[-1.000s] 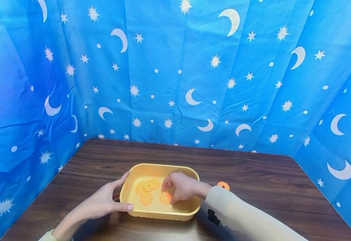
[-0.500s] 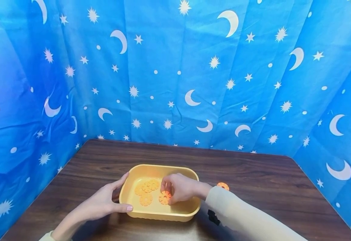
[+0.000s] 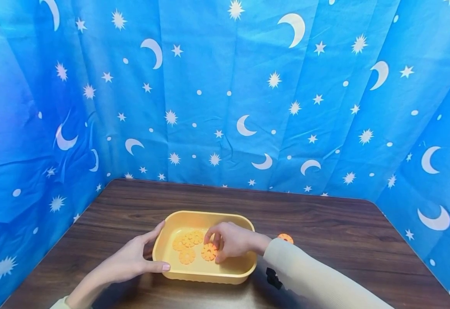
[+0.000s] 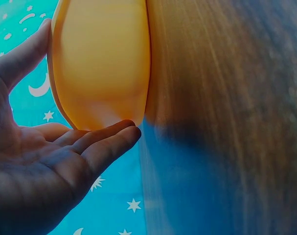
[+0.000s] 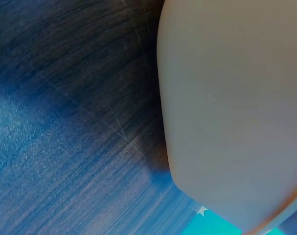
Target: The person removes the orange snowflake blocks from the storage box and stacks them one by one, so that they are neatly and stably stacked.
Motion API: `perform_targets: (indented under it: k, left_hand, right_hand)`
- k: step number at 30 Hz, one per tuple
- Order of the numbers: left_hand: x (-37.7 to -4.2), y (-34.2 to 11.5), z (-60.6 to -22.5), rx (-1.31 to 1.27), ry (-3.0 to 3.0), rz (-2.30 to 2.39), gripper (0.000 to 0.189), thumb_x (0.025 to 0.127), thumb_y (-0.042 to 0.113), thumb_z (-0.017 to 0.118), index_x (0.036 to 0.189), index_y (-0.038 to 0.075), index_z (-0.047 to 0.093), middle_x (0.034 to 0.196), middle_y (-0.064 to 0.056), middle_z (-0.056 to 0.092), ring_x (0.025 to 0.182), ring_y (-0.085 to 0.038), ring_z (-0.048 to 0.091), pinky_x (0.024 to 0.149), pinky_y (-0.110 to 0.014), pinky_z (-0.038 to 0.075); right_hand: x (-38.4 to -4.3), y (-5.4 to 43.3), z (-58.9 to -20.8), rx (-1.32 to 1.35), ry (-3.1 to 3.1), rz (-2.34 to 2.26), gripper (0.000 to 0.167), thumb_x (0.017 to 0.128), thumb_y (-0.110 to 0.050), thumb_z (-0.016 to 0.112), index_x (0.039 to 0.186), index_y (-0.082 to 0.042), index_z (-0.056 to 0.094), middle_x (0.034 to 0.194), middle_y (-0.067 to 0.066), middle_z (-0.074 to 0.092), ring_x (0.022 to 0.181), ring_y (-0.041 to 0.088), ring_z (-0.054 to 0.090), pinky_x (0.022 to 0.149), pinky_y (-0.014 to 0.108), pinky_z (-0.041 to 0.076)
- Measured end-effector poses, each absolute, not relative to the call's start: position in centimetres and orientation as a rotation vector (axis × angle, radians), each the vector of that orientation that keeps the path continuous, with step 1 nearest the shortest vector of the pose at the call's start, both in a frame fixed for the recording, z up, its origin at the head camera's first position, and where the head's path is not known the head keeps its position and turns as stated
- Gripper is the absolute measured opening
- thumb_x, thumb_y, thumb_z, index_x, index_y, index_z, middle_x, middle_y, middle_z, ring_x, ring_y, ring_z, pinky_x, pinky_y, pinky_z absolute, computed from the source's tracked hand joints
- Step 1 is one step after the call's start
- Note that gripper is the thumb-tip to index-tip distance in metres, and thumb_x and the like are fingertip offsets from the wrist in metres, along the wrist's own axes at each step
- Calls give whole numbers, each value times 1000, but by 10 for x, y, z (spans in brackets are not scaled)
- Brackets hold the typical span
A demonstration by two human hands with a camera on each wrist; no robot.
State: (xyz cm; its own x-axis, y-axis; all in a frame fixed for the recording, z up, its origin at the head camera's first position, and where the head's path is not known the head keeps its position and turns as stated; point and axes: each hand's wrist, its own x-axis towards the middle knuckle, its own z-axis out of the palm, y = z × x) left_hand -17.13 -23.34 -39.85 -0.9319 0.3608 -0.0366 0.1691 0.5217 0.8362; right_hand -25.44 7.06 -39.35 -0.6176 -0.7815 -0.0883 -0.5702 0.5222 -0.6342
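Observation:
A yellow plastic tub [image 3: 244, 274] stands on the wooden table. My left hand [image 3: 126, 259] grips its left end, thumb on the near corner of the rim and fingers along the far side. The left wrist view shows that hand [image 4: 45, 156] against the tub's outer wall [image 4: 102, 58]. Inside the tub my right hand [image 3: 234, 241] pinches an orange notched disc [image 3: 209, 252], tilted up. To its left, several similar orange discs [image 3: 187, 256] lie on the tub's floor, some overlapping. The right wrist view has only the tub's outside [image 5: 231, 107] and the table, not the hand.
Another orange notched disc [image 3: 285, 237] lies on the table right of the tub, partly behind the right sleeve [image 3: 310, 268]. Under that sleeve is a small black object [image 3: 273, 278]. A blue curtain [image 3: 209, 107] with moons and stars surrounds the dark wooden table [image 3: 345, 227].
The pinched disc has come up slightly from the tub's floor, tilted, and shifted a little left with my right fingers. My left hand and the tub have stayed in place.

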Motion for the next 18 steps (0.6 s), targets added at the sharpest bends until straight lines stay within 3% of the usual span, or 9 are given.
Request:
perform_targets:
  k: [18]
  left_hand:
    - [-173, -235, -401, 459, 2545, 1378, 115, 84, 36, 90, 166, -1, 19, 167, -29, 28, 146, -49, 40, 106, -52, 51]
  right_hand:
    - [-255, 73, -389, -1062, 2424, -937, 36, 75, 1, 94, 108, -3, 79, 78, 3, 68, 68, 8, 60, 64, 22, 51]
